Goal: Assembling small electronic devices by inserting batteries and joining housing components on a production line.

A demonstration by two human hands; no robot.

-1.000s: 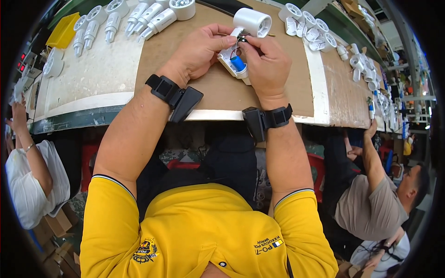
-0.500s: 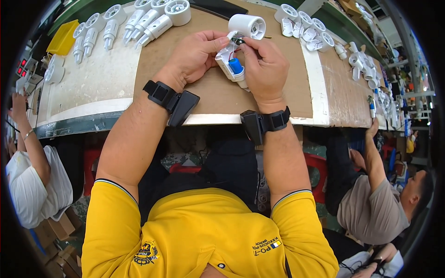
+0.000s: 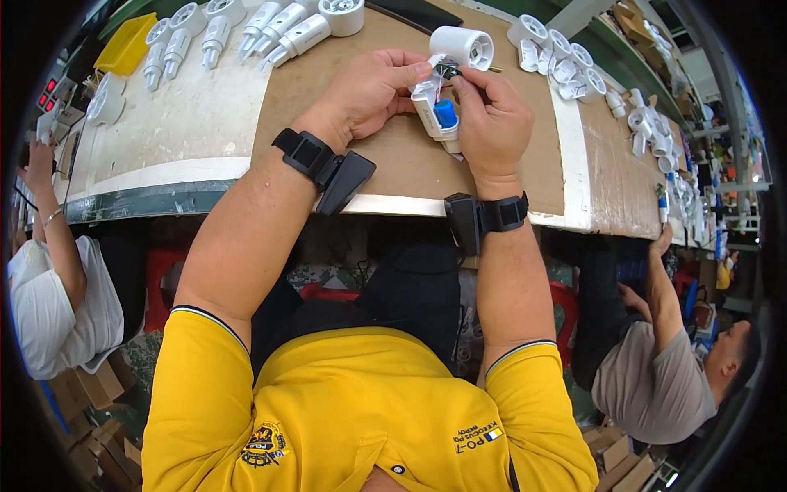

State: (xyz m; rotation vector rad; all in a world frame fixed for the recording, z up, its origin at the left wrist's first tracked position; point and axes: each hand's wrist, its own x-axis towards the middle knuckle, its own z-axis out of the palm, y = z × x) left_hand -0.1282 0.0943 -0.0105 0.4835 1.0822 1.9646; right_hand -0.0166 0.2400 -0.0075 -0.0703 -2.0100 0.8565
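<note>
My left hand (image 3: 370, 97) is closed on the upper handle of an opened white plastic housing (image 3: 425, 102), which has a wide round tube head (image 3: 456, 46). Inside the handle sits a blue cylinder (image 3: 445, 113), with thin wires running up from it. At the neck, between handle and head, my right hand (image 3: 497, 123) pinches a small dark circuit board (image 3: 448, 71). Its fingertips partly cover the board, so its exact seating is hidden. Both hands are above a brown cardboard sheet (image 3: 328, 70) on the bench.
White tube-headed units (image 3: 302, 37) stand in a row at the back left, beside a yellow tray (image 3: 123, 45). More white housings (image 3: 566, 70) lie at the right. A black flat object (image 3: 414, 12) is at the back. Co-workers sit on both sides.
The whole bench, with my hands and the housing, appears shifted slightly right in the picture. My hands keep the same grips on the housing and board.
</note>
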